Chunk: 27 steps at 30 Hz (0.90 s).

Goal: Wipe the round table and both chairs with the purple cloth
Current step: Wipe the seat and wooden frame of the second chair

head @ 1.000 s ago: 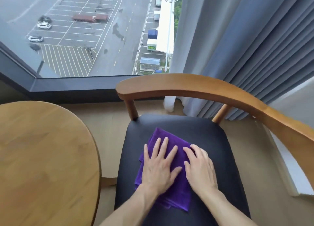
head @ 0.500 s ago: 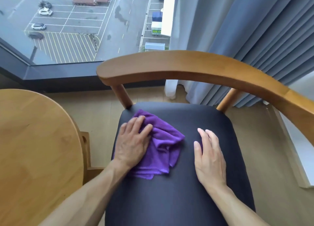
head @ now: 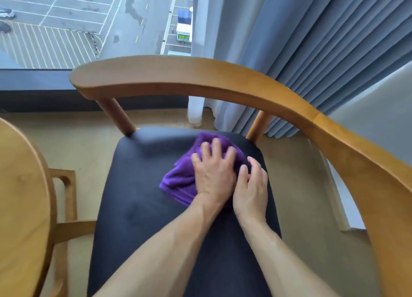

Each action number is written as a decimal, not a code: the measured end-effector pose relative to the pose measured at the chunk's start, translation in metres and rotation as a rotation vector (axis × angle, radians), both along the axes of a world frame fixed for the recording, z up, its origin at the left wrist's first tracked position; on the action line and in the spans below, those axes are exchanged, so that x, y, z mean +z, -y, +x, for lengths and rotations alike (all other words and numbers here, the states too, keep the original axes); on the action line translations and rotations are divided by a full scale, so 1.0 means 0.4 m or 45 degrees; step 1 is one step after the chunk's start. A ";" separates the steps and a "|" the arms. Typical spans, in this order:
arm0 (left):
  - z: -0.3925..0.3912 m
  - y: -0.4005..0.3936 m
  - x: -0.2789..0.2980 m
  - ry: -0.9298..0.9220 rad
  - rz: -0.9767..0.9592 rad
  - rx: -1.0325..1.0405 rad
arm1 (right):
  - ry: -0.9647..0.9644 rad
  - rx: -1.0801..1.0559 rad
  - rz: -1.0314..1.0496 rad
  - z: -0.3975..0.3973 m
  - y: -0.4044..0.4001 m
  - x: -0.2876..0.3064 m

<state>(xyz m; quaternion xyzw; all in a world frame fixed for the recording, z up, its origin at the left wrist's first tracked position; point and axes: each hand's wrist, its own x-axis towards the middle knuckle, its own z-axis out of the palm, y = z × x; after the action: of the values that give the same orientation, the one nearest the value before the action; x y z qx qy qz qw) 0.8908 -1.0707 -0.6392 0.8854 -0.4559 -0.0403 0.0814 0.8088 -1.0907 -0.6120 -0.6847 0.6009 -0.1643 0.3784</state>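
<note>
A bunched purple cloth lies on the black seat of a wooden armchair, toward the seat's back right. My left hand presses down on the cloth with spread fingers. Right beside it, my right hand rests on the seat with relaxed fingers, its fingertips at the cloth's right edge. The chair's curved wooden backrest arcs around the far and right sides. Part of the round wooden table shows at the left edge.
Behind the chair a large window looks down on a car park. Grey-blue curtains hang at the back right. A wooden piece of the table's base stands between table and chair. Beige floor surrounds the chair.
My left hand has swept the cloth from the seat's back left across to its back right. My right hand now lies against the left one. The view has tilted further down.
</note>
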 end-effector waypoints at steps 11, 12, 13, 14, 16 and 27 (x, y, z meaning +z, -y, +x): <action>0.454 -0.221 0.030 -0.020 0.110 -0.078 | -0.521 0.140 0.023 0.000 -0.012 -0.003; 0.463 -0.218 0.030 -0.022 0.170 0.047 | -0.527 0.138 0.026 -0.001 -0.008 -0.001; 0.452 -0.197 0.025 0.000 0.220 0.156 | -0.524 0.144 0.029 -0.004 -0.004 0.001; 0.425 -0.160 0.020 0.013 0.254 0.276 | -0.517 0.160 0.038 -0.008 -0.002 0.005; 0.354 -0.059 0.015 -0.024 0.296 0.514 | -0.490 0.192 0.077 -0.017 0.006 0.018; 0.092 0.157 0.025 -0.081 0.108 -0.320 | -0.477 0.127 0.213 -0.011 0.120 0.015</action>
<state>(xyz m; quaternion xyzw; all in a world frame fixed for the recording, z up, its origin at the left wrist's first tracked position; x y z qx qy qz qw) 0.9276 -1.1336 -0.6294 0.8222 -0.5583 -0.0974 0.0524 0.8044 -1.1388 -0.6061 -0.6982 0.6377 0.0353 0.3234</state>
